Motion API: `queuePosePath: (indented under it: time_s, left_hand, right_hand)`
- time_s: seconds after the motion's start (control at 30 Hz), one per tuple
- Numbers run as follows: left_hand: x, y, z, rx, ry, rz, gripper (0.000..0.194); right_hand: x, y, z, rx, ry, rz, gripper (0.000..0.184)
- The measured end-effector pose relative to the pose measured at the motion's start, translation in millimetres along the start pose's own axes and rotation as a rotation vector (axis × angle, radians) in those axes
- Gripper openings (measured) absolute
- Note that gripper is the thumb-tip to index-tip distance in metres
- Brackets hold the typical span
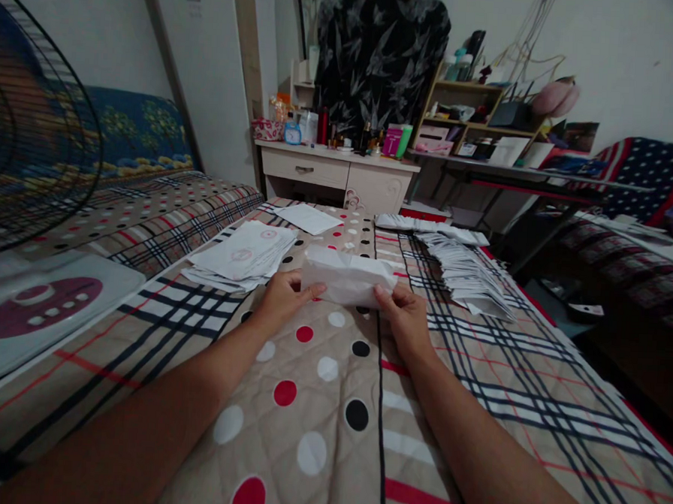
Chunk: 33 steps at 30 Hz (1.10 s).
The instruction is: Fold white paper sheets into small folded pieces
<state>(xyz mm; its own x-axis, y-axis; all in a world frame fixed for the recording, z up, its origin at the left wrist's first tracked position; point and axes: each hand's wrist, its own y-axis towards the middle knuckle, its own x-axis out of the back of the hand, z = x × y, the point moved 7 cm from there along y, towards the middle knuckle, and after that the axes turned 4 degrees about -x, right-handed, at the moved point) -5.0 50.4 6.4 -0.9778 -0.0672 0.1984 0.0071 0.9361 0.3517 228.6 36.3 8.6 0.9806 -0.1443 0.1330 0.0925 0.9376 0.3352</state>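
A white paper bag (346, 279), folded or flattened to a wide strip, is held up in front of me over the dotted cloth. My left hand (287, 296) pinches its left end, thumb on the near face. At the right end, my right hand (405, 313) grips it the same way, fingers mostly behind. To the left lies a loose stack of flat white paper bags (243, 253) with faint reddish print. A single white sheet (309, 218) rests beyond it. On the right is a fanned row of folded white papers (465, 274).
A quilted cloth (311, 401) with dots and plaid covers the surface. A fan (39, 116) stands at the left edge beside a white panel with a maroon oval (40, 308). A dresser (307, 168) and a cluttered shelf desk (478, 128) stand at the back.
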Motion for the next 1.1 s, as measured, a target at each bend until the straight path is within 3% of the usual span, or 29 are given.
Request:
queuePosePath:
  time_s: [0.17, 0.33, 0.5, 0.7, 0.9, 1.1]
  left_hand:
    - [-1.1, -3.8, 1.8, 0.069, -0.032, -0.013, 0.038]
    - [-7.3, -4.4, 7.8, 0.127, -0.21, 0.005, 0.039]
    - [-3.5, -4.0, 10.0, 0.136, -0.366, -0.076, 0.035]
    - [-8.9, -6.5, 7.8, 0.162, -0.34, -0.017, 0.037]
    - [-1.3, -5.7, 6.9, 0.155, -0.348, -0.141, 0.039]
    - [2.0, -5.1, 8.6, 0.116, -0.309, -0.158, 0.035]
  right_hand:
    - [-2.0, -1.4, -9.9, -0.119, 0.157, 0.019, 0.031]
    - [4.2, -2.1, -11.7, -0.162, 0.229, -0.075, 0.032]
    - [-1.1, -5.9, -7.3, -0.191, 0.229, -0.028, 0.027]
    - [4.4, -6.2, -2.9, -0.182, 0.313, -0.143, 0.023]
    - [6.3, -5.8, -8.0, -0.241, 0.334, -0.17, 0.026]
    - [9.8, -2.8, -14.1, -0.218, 0.325, -0.187, 0.027]
